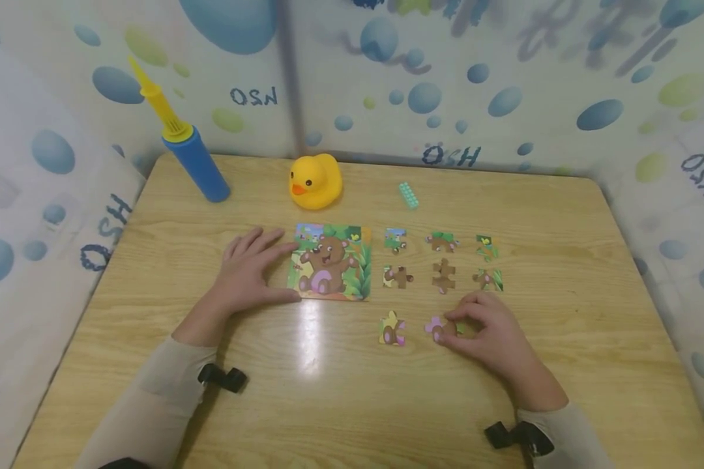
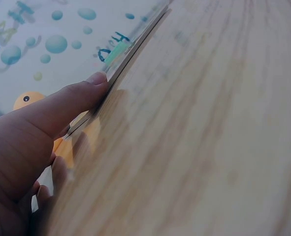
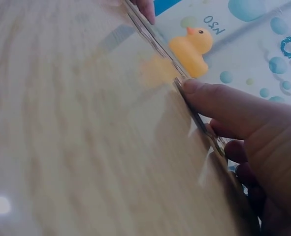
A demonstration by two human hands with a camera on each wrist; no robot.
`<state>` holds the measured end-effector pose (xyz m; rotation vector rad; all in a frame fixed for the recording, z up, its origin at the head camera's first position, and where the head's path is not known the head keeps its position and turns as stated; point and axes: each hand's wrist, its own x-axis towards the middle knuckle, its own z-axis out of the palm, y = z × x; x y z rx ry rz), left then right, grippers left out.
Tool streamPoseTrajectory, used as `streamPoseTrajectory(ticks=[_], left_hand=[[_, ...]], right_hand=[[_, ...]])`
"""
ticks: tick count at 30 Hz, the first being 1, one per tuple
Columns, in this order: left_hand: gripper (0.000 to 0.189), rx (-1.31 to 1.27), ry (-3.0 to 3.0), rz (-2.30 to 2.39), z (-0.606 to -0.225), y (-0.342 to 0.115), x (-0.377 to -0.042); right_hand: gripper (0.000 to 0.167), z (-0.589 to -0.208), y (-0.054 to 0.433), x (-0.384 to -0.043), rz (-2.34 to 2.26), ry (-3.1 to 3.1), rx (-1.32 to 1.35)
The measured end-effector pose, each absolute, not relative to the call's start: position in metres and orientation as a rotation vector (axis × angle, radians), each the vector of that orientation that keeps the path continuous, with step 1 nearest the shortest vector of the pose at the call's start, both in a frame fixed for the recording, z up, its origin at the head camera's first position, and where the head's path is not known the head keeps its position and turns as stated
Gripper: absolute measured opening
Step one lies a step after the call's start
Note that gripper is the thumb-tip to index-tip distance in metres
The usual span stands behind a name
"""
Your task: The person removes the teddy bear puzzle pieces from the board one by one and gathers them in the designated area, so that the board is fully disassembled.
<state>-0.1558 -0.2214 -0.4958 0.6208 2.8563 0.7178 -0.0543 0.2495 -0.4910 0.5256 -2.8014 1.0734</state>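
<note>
A square picture card point(image 1: 329, 263) of a brown bear lies on the table. My left hand point(image 1: 249, 270) is spread at its left side, the thumb touching the lower left corner and the fingertips at the left edge. Towards the front, my right hand point(image 1: 495, 336) pinches a purple-and-brown jigsaw piece point(image 1: 436, 325) between thumb and fingers, at table level. In the right wrist view the thumb point(image 3: 219, 101) lies on this piece's edge. Beside it sits a jigsaw piece point(image 1: 391, 330) with a bear's foot. Several more jigsaw pieces point(image 1: 444, 276) lie apart in two rows behind.
A yellow rubber duck point(image 1: 317, 183) stands behind the card. Further left, a blue hand pump point(image 1: 198, 164) with a yellow nozzle stands upright near the back corner. A small mint toy brick point(image 1: 408, 195) lies right of the duck. Patterned curtains point(image 1: 381, 98) border the wooden table point(image 1: 352, 404).
</note>
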Motion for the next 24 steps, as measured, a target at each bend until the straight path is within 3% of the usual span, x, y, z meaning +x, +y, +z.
streamPoseTrajectory(ticks=[11, 24], left_hand=[[0.102, 0.634, 2.866, 0.705, -0.497, -0.222, -0.157], [0.102, 0.639, 2.859, 0.716, -0.495, -0.222, -0.156]], right_hand=[[0.04, -0.504, 0.249, -0.063, 1.012, -2.667, 0.649], [0.031, -0.504, 0.184, -0.085, 0.859, -2.341, 0.772]])
